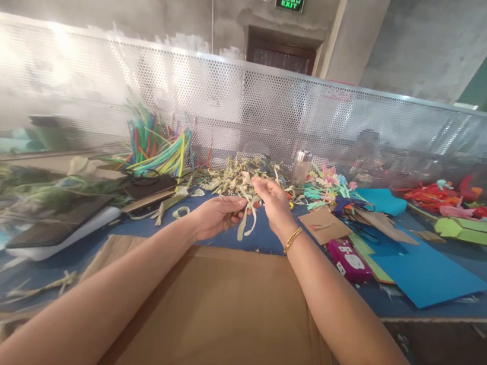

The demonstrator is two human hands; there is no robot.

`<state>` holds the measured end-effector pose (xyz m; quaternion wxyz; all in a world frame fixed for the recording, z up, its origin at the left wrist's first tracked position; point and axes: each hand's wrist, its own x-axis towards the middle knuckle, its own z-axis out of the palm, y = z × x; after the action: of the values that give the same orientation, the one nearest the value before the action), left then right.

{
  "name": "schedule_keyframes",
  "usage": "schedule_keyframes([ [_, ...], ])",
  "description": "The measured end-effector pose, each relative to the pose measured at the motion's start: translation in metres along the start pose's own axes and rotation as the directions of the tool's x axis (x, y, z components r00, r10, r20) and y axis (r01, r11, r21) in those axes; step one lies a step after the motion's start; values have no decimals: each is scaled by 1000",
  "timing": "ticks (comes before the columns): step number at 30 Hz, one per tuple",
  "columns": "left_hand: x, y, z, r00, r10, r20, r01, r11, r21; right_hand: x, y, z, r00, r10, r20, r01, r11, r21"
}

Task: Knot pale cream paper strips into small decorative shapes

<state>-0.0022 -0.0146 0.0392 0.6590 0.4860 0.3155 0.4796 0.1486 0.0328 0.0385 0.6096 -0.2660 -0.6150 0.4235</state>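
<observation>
Two hands of ours meet over the bench: L hand (219,218) pinches a pale green strip (242,225) btwn thumb & fingers, its looped end hanging free below the fingertips. R hand (273,201) is just beside it, fingers together and bent over twd the strip; can't tell if they grip anything. On our R wrist, a gold bracelet (293,240).

Just behind our hands, a heap of greenish strips (221,179). Below our forearms, nr edge, a cardboard sheet (230,312) on the blue tabletop (268,246).

To L: a bundle of coloured strips (156,144) & a dark pad (61,224) on sth white, w/ more green scraps. To R: a purple box (350,260), a blue sheet (438,274), pastel flower-like pieces (329,179), then a green folded piece (472,232) nr a red heap (434,197).

Further back, a bottle (302,166) w/ silver lid, then a perforated metal panel (273,93); above, a lit exit sign (289,0) over a doorway.
</observation>
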Motion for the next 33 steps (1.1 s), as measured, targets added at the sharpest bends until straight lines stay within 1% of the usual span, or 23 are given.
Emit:
schedule_keyframes([
  [3, 1, 1, -2, 999, 17, -44, -18, 1000, -15, 3, 0, -1, 997, -44, -70, 44, 999, -3],
  [6, 2, 2, -3, 992, 82, -96, -80, 997, 20, 3, -1, -3, 991, -87, -105, 82, 995, -58],
  [8, 3, 1, -4, 982, 142, -126, -138, 990, 41, 1, -2, -4, 992, -106, -72, 97, 989, -116],
  [11, 5, 0, -6, 967, 204, -152, -200, 979, 44, -3, -5, -5, 994, -107, 24, 109, 970, -218],
  [14, 6, 0, -8, 961, 223, -167, -221, 975, 28, -7, -6, -3, 991, -95, 98, 124, 930, -346],
  [17, 5, 2, -7, 964, 208, -166, -209, 978, 15, -8, -6, -2, 989, -99, 111, 137, 896, -421],
  [22, 6, 2, -8, 973, 165, -161, -163, 986, 23, -8, -5, -1, 987, -97, 125, 142, 896, -421],
  [25, 7, -1, -11, 973, 174, -155, -168, 985, 49, -9, -4, -1, 984, -89, 156, 145, 906, -397],
  [28, 9, -2, -12, 975, 182, -130, -179, 983, 36, -9, -3, 0, 981, -91, 172, 152, 911, -383],
  [30, 9, -3, -12, 975, 186, -123, -187, 982, 5, -9, -4, 0, 978, -136, 160, 188, 905, -382],
  [32, 9, -2, -12, 971, 198, -134, -203, 979, -25, -9, -6, -1, 965, -237, 108, 261, 877, -404],
  [33, 9, -2, -11, 967, 209, -144, -216, 976, -36, -9, -8, -1, 950, -299, 86, 306, 847, -435],
])
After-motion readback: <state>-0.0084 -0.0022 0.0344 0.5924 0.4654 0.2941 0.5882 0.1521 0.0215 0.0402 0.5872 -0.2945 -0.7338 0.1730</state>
